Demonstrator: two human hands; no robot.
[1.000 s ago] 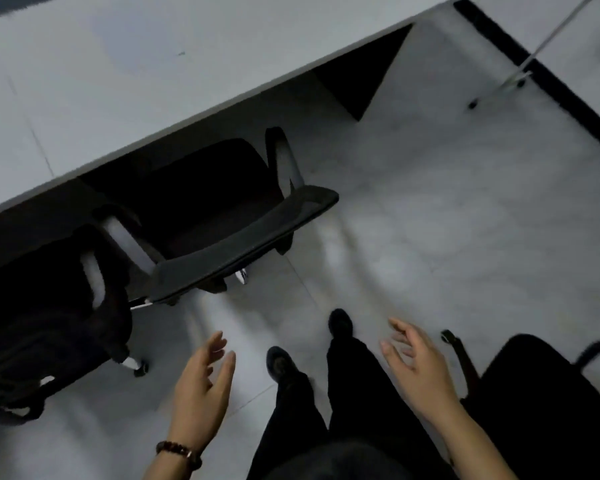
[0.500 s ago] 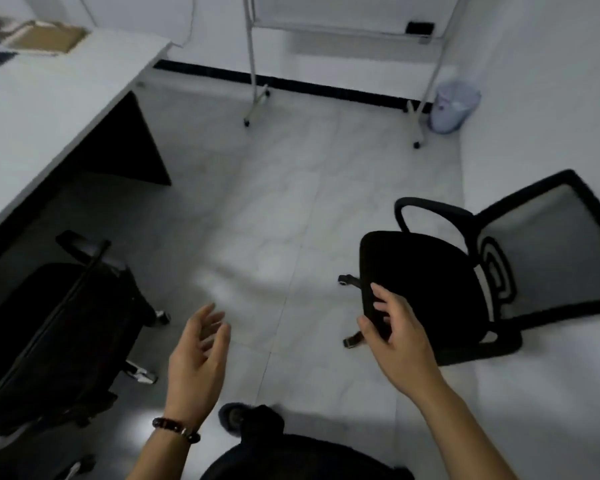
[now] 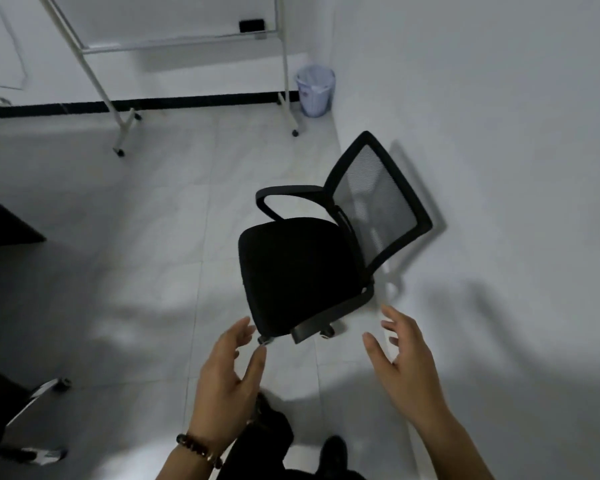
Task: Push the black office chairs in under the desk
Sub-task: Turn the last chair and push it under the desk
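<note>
Scanning left to right. Far left edge: dark end panel of the bench (image 3: 4, 223), only a corner in frame. Bottom left: part of a second black office chair (image 3: 0, 410), one chrome base leg with a caster showing, rest cut off by the frame. Back wall: whiteboard stand (image 3: 125, 123) on casters, dark eraser on its tray. Black skirting strip along the wall behind it.

Left hand (image 3: 226, 386): bare, fingers spread and slightly curled, holding nothing, beaded bracelet (image 3: 198, 450) at the wrist. Fingertips just beside the front edge of the seat; can't tell if they touch it.

Centre: black office chair (image 3: 298, 275) standing upright on the tiled floor (image 3: 136, 271), well apart from the bench, mesh backrest toward the right-hand wall, seat front facing the camera. One armrest loop visible on the far side, another along the near right side.

Right hand (image 3: 406, 372): bare, fingers apart, gripping nothing, near the chair's near armrest but not touching.

Back right corner: pale wastebasket (image 3: 315, 90) against the wall, beside the stand's right leg.

Bottom centre: person's dark trousers and shoes.
</note>
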